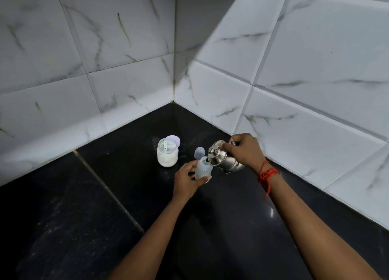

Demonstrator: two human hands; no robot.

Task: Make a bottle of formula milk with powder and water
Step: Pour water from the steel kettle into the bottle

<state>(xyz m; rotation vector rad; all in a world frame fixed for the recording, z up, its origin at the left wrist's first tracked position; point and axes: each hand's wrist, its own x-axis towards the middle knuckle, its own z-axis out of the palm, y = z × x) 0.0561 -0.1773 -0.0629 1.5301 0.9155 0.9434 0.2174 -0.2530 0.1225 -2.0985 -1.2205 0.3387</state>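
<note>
Bottle [203, 168] of translucent plastic is held low over the black counter [84, 195], near the corner of the tiled walls. Whether its base touches the stone cannot be told. It is gripped by the left hand [187, 181], whose fingers and thumb are curled round its lower body, and it is tilted slightly toward the steel jug [224, 160]. The jug is clamped in the right hand [245, 150], with one digit stretched to the rim of its lidded top. It is tipped so that its spout lies at the bottle's open mouth. No stream of water can be made out, and the fill level cannot be read.

The bottle is judged to be light, thin-walled and somewhat yielding, so a hard squeeze is likely to be answered by buckling and spillage. Once water is in, weight is added low down, and the outside may turn slippery if splashed. A hold round the mid to lower body, as is used now, is judged the safest, with the neck left free for pouring and scooping. The jug is judged heavier, stiff and possibly warm.

Just behind the bottle a teat cap [199, 152] is stood on the counter. Further left a powder jar [167, 158] is seen open, with a scoop [165, 147] inside and its lid [175, 139] propped behind.
</note>
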